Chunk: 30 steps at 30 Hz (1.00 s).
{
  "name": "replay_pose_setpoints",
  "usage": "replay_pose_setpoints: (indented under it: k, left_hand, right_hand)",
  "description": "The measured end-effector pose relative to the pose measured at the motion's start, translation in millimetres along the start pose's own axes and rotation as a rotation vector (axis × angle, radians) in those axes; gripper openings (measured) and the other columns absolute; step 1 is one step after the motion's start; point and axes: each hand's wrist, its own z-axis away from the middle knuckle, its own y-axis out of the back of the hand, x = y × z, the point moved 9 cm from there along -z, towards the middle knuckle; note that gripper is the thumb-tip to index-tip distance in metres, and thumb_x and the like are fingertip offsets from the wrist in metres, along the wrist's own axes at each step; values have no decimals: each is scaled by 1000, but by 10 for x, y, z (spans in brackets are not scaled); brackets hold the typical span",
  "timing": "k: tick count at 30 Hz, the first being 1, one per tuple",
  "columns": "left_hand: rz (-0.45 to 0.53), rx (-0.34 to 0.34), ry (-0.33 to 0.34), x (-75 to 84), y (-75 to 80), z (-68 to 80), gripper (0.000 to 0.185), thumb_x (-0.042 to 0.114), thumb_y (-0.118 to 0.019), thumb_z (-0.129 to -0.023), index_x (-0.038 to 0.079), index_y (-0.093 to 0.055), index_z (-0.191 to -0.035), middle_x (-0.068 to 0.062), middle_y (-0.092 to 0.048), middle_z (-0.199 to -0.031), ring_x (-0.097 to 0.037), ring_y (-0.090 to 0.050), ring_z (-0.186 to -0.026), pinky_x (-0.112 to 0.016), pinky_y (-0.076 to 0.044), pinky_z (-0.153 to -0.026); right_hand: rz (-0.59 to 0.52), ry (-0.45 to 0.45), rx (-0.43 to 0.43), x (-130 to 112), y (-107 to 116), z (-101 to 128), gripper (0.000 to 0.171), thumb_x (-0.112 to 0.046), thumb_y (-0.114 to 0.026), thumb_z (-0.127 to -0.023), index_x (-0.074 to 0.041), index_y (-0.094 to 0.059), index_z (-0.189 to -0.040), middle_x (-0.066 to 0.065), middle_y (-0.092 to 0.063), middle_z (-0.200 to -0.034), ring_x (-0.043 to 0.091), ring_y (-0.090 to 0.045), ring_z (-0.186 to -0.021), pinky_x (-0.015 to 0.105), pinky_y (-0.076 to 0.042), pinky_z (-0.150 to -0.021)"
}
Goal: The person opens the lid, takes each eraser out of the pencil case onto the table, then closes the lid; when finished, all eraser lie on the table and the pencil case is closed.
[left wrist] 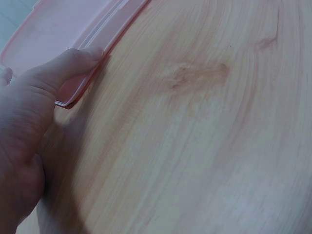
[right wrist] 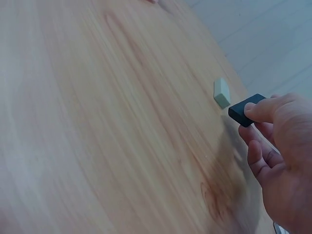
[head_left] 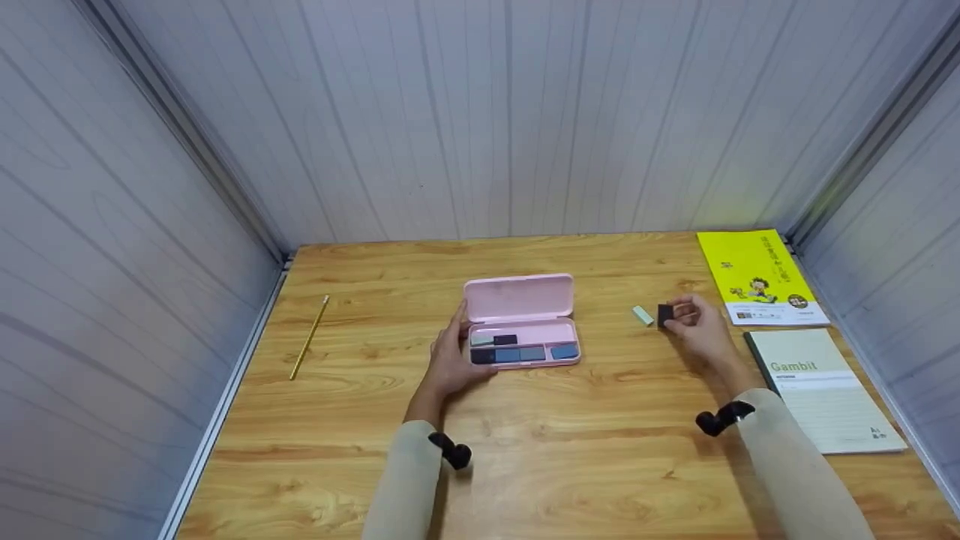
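Note:
An open pink pencil case (head_left: 521,322) lies in the middle of the wooden table (head_left: 525,450), with several dark and blue erasers in its tray. My left hand (head_left: 454,352) rests against its left end, thumb on the case rim (left wrist: 73,83). My right hand (head_left: 694,322) pinches a small black eraser (head_left: 664,315) between thumb and fingers, lifted just off the table. That black eraser (right wrist: 246,109) shows clearly in the right wrist view. A pale green eraser (head_left: 643,315) lies on the table just left of it, also seen as a small block (right wrist: 222,92).
A yellow pencil (head_left: 309,337) lies at the left of the table. A yellow booklet (head_left: 757,277) sits at the back right and a notebook marked Gambit (head_left: 821,390) lies near the right edge. Grey panel walls enclose three sides.

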Motion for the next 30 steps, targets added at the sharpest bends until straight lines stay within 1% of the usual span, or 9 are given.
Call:
replay_pose_setpoints:
  k: [5, 8, 10, 14, 17, 20, 25, 28, 30]
  left_hand:
    - [-2, -1, 11, -11, -10, -11, 144, 26, -108, -71, 26, -16, -183, -9, -66, -159, -33, -51, -152, -65, -21, -138]
    - [-9, -1, 20, -21, -13, -15, 144, 26, -108, -72, 28, -16, -183, -8, -65, -160, -33, -51, -152, -64, -21, -139]
    - [-13, -5, 25, -25, -16, -13, 144, 26, -108, -72, 29, -16, -183, -8, -64, -161, -32, -50, -153, -62, -20, -139]
    - [-15, -4, 18, -19, -18, -12, 144, 27, -108, -72, 29, -16, -183, -8, -65, -161, -33, -50, -152, -63, -19, -139]
    - [-17, -3, 20, -15, -12, -12, 144, 27, -107, -72, 30, -16, -183, -8, -65, -161, -33, -51, -152, -62, -19, -140]
    - [-15, -2, 23, -11, -5, -9, 144, 28, -107, -73, 30, -15, -183, -8, -65, -161, -33, -51, -153, -62, -19, -140]
    - [-12, 0, 5, -3, 1, -1, 144, 27, -107, -72, 28, -16, -183, -10, -65, -160, -34, -51, -152, -63, -22, -137]
    - [-17, -2, -1, 1, -1, 5, 144, 27, -107, -72, 26, -16, -183, -10, -64, -160, -34, -51, -151, -64, -23, -135]
    - [-20, -1, 0, 2, -2, 4, 144, 27, -107, -72, 26, -16, -183, -10, -64, -160, -34, -51, -151, -64, -23, -135]
  right_hand:
    - [18, 20, 18, 33, 16, 22, 40, 5, -73, -103, 10, -61, -140, 25, -69, -122, 0, -58, -96, 9, -49, -85]
    - [29, 16, 24, 48, 16, 29, 40, 4, -72, -104, 8, -60, -142, 27, -68, -126, -1, -58, -97, 7, -48, -86]
    - [37, 12, 21, 56, 8, 31, 42, 4, -71, -104, 8, -59, -144, 28, -68, -128, 1, -58, -98, 8, -48, -86]
    - [67, -9, 0, 102, -20, 35, 46, 1, -71, -105, 4, -57, -148, 26, -67, -129, 8, -59, -101, 11, -47, -86]
    - [80, -14, -14, 117, -31, 36, 48, 0, -71, -105, 2, -56, -151, 27, -66, -130, 13, -59, -102, 12, -47, -85]
    - [84, -2, -13, 109, -28, 35, 49, 0, -72, -105, 2, -57, -151, 29, -66, -129, 10, -60, -100, 12, -47, -84]
    - [86, 42, 9, 83, -19, 37, 49, 2, -75, -102, 3, -59, -148, 33, -69, -125, -1, -59, -91, 11, -48, -81]
    - [94, 58, 19, 74, -19, 42, 49, 3, -77, -101, 4, -61, -147, 34, -70, -124, -2, -59, -90, 11, -47, -81]
    - [105, 57, 11, 69, -24, 51, 49, 1, -77, -102, 3, -61, -148, 33, -69, -125, 0, -59, -92, 11, -47, -82]
